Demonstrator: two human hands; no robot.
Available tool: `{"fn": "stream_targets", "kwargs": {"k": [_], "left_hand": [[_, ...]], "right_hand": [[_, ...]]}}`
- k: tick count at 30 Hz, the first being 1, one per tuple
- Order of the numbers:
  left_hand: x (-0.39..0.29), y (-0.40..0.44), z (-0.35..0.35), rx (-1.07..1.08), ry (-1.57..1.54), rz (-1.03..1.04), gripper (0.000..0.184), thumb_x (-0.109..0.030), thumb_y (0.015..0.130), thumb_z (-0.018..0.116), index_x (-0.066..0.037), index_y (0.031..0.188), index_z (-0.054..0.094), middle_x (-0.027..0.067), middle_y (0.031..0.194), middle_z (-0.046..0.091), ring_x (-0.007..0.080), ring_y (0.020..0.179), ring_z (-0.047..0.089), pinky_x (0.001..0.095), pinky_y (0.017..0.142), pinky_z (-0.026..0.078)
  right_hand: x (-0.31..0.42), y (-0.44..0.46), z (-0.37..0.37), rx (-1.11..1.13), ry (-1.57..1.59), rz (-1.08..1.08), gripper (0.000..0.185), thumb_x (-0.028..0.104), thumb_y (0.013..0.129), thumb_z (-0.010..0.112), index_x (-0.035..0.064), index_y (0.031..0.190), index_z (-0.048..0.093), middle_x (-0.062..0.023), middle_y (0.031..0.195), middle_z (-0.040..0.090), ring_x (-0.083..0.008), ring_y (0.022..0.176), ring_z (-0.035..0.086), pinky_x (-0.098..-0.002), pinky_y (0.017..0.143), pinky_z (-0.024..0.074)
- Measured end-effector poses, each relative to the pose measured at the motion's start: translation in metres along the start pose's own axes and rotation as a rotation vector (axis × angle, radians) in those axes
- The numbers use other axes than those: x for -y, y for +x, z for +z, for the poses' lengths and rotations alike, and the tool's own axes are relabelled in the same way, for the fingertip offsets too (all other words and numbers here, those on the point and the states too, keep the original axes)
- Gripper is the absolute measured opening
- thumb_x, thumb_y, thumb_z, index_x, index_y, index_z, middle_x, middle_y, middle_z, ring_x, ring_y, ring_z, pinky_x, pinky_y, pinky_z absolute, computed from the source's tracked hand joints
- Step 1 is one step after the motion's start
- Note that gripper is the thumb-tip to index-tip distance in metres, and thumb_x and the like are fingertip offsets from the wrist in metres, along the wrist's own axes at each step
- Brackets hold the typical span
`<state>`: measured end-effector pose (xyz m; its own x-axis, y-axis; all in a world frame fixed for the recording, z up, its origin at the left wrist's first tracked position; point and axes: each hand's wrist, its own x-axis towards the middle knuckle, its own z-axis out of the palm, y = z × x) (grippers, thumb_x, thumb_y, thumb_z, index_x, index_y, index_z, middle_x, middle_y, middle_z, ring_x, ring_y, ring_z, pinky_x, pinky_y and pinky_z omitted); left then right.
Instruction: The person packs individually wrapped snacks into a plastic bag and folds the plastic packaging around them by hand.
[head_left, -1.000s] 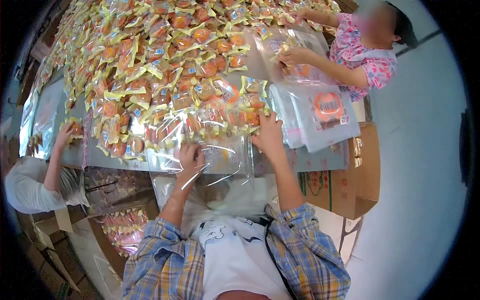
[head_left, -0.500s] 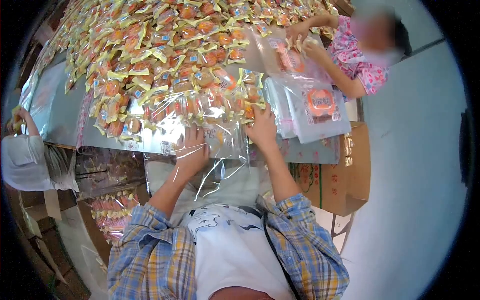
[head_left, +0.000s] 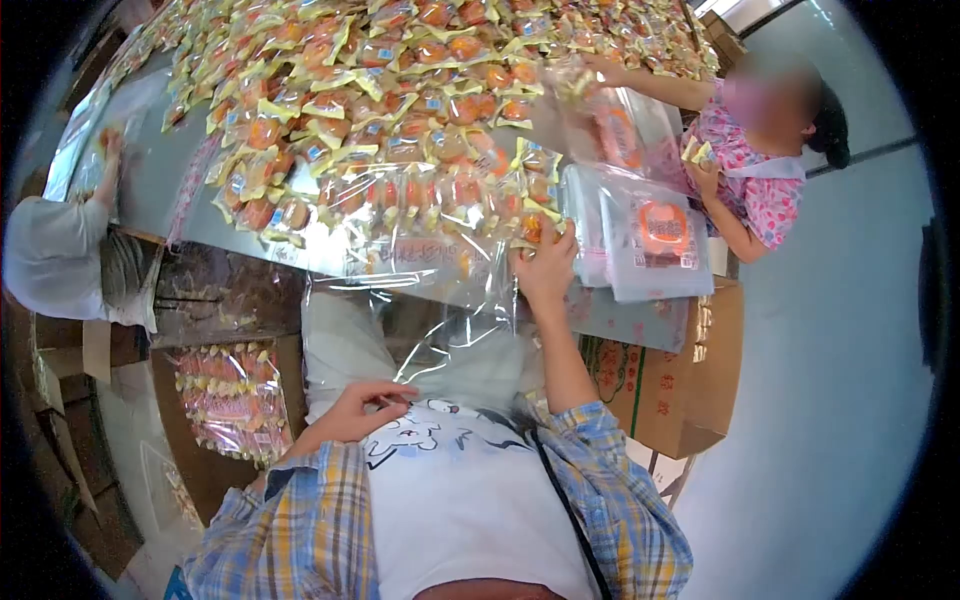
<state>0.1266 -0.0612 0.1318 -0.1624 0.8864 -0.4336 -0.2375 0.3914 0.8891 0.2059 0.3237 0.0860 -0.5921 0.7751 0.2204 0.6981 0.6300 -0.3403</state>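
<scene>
A large clear plastic bag (head_left: pixel 415 262) with red print lies over the table's front edge, its lower end hanging towards my shirt. A row of wrapped pastries (head_left: pixel 425 192) shows under or inside its film; I cannot tell which. My right hand (head_left: pixel 547 268) is closed at the bag's right edge, fingers against a yellow-edged wrapped pastry (head_left: pixel 534 228). My left hand (head_left: pixel 365 410) is near the bag's lower end, in front of my shirt, fingers loosely stretched and apart. Whether its fingertips touch the film is unclear.
Many wrapped pastries (head_left: pixel 330 95) cover the table. Printed flat bags (head_left: pixel 655 240) are stacked right of my right hand. A co-worker (head_left: pixel 750 160) is at the right, another person (head_left: pixel 60 250) at the left. Cardboard boxes (head_left: pixel 690 375) stand below.
My left hand has drawn back from the row to the bag's lower end. My right hand stays by the bag's right edge. The co-worker's hands have moved apart; the view has shifted slightly.
</scene>
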Motion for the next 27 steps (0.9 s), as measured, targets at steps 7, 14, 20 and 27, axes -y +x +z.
{"fn": "stream_targets", "kwargs": {"k": [7, 14, 20, 27], "left_hand": [[-0.021, -0.002, -0.001, 0.571, -0.086, -0.159, 0.064, -0.042, 0.108, 0.052, -0.007, 0.16, 0.043, 0.0108, 0.171, 0.031, 0.0257, 0.159, 0.026, 0.0367, 0.129, 0.015], [-0.008, 0.021, -0.003, 0.702, -0.055, -0.163, 0.064, -0.043, 0.108, 0.049, -0.006, 0.16, 0.041, 0.0097, 0.169, 0.032, 0.0249, 0.158, 0.024, 0.0364, 0.128, 0.013], [0.005, -0.001, -0.015, 0.62, -0.054, -0.217, 0.062, -0.043, 0.108, 0.05, -0.006, 0.157, 0.043, 0.0098, 0.165, 0.036, 0.0248, 0.154, 0.027, 0.0366, 0.125, 0.016], [0.023, -0.062, -0.039, 0.389, -0.1, -0.285, 0.06, -0.042, 0.107, 0.052, -0.006, 0.154, 0.046, 0.0099, 0.16, 0.039, 0.0246, 0.149, 0.031, 0.0368, 0.122, 0.019]], "right_hand": [[-0.011, -0.008, 0.013, -0.102, 0.019, -0.052, 0.087, 0.026, 0.076, 0.083, 0.0234, 0.153, 0.043, -0.0285, 0.156, 0.031, -0.052, 0.138, 0.038, -0.0588, 0.104, 0.0482], [-0.034, -0.018, 0.02, -0.177, 0.228, -0.152, 0.086, 0.014, 0.07, 0.084, 0.0195, 0.149, 0.05, -0.0239, 0.157, 0.031, -0.047, 0.137, 0.042, -0.0535, 0.109, 0.0457], [-0.044, -0.041, 0.004, -0.139, 0.405, -0.151, 0.087, 0.011, 0.067, 0.082, 0.0214, 0.148, 0.054, -0.0234, 0.159, 0.03, -0.048, 0.142, 0.039, -0.0513, 0.115, 0.042], [-0.052, -0.045, 0.012, -0.111, 0.47, -0.054, 0.091, 0.014, 0.065, 0.087, 0.0195, 0.149, 0.051, -0.0204, 0.157, 0.033, -0.043, 0.133, 0.048, -0.0493, 0.113, 0.0449]]}}
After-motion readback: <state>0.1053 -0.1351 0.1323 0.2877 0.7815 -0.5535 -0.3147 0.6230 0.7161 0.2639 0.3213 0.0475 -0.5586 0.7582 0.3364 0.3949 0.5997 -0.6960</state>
